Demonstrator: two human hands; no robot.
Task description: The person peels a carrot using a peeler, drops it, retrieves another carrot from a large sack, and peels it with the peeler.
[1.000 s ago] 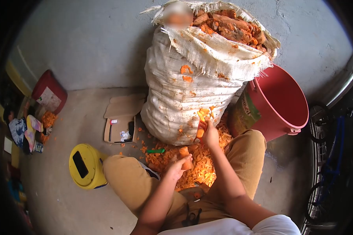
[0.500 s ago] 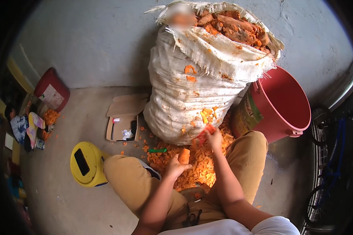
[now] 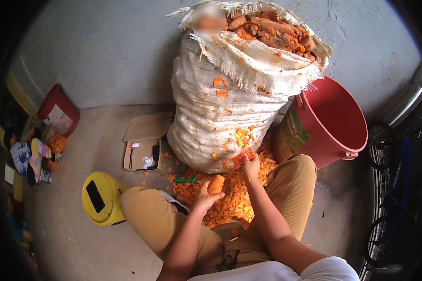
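An orange root piece, shaped like a stub, is held in my left hand with its upper end sticking out. My right hand grips a red slotted tool, which is close to the lower side of the big white sack. Orange peelings or slices are heaped on the floor between my legs, below both hands. A green object lies at the heap's left edge. Dark orange roots fill the sack's open top.
Right of the sack leans a large red bucket. An open cardboard box and a yellow container with a phone on its lid are on the left. Farther left, a person sits near a dark red bucket. A blue bicycle frame is at right.
My right hand has moved with the red tool, first down from the sack, then slightly left; the tool's slotted face now shows. My left hand still holds the root piece, shifted slightly left.
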